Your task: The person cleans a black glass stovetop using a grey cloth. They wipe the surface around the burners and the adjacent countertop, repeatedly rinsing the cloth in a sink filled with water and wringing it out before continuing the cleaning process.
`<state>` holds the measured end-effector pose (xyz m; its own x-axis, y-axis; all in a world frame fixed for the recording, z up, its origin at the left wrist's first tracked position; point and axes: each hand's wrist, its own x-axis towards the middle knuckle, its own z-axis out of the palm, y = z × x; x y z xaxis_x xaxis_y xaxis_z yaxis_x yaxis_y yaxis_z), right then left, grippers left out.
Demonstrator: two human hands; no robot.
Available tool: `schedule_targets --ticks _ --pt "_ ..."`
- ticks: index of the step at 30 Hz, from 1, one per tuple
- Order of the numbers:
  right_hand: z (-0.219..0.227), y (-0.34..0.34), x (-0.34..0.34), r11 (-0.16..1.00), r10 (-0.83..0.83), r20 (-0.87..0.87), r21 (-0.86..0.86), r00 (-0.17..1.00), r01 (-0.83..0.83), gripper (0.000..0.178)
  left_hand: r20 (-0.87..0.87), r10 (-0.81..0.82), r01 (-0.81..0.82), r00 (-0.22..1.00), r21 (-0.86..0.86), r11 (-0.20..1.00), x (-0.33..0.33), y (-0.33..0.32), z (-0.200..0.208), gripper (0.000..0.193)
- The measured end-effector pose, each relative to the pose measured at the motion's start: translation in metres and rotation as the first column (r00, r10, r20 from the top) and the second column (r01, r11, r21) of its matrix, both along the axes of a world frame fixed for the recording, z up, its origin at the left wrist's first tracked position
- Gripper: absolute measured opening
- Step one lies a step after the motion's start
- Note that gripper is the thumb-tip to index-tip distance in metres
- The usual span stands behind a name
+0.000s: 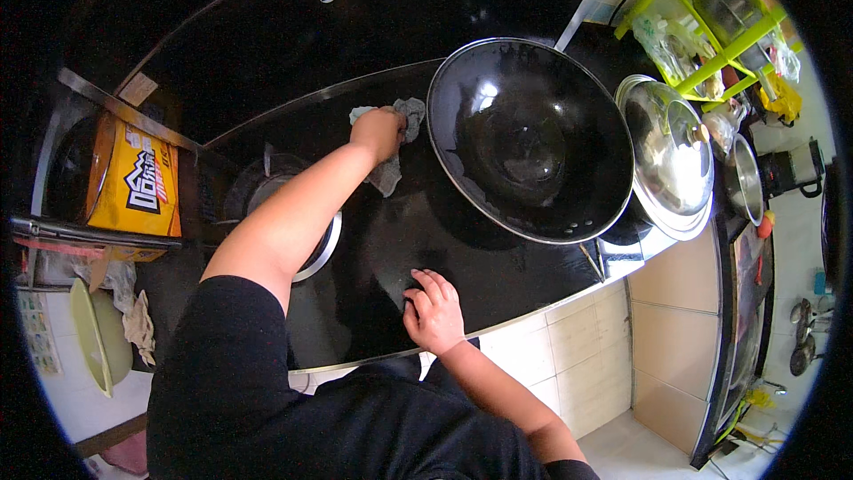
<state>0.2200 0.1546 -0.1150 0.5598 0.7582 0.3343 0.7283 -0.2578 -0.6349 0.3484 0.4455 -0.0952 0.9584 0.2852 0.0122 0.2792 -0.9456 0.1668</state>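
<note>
My left hand [379, 134] reaches over the black countertop [373, 240], closed on a grey cloth [387, 176] that lies crumpled on the surface. Just right of that hand stands a big black wok [524, 133] with a thin metal rim, its inside shiny. Near the counter's front edge, my right hand [435, 312] rests on the black surface, fingers bent and somewhat apart, with nothing visible in them. Beneath my left forearm is a round thing with a silver rim [322, 253], mostly hidden by the arm.
A shiny domed metal lid [666, 147] sits right of the wok. At far right are a green rack [721, 53] and a metal bowl [748, 180]. A yellow box [138, 178] stands at left, above a pale green basin [93, 338]. A black panel [355, 36] rises behind the counter.
</note>
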Motion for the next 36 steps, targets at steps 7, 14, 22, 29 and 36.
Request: schedule_targets --ticks 7,14,22,29,36 --pt "0.004 -0.002 -0.006 0.998 0.061 -0.017 -0.007 0.998 -0.061 0.023 0.163 0.341 -0.310 0.926 -0.185 0.932 0.015 0.027 -0.024 0.026" --pt "-0.002 -0.004 0.001 0.990 0.046 0.013 0.132 0.999 -0.048 0.023 0.408 0.088 -0.006 0.909 -0.198 0.980 -0.033 -0.071 -0.050 0.025" --pt "0.042 -0.083 -0.003 0.964 0.002 -0.006 0.266 1.000 0.000 0.028 0.292 -0.174 0.283 0.940 -0.388 0.877 -0.165 -0.214 -0.035 0.021" --pt "0.036 -0.126 -0.021 0.925 -0.325 -0.337 0.080 0.884 0.371 0.017 0.081 -0.049 0.093 0.995 -0.944 0.316 -0.222 -0.252 -0.034 0.019" --pt "0.042 -0.090 -0.035 0.965 -0.222 -0.367 0.049 0.903 0.257 0.020 -0.047 0.346 -0.200 0.937 -0.883 0.424 -0.214 -0.178 0.019 0.023"
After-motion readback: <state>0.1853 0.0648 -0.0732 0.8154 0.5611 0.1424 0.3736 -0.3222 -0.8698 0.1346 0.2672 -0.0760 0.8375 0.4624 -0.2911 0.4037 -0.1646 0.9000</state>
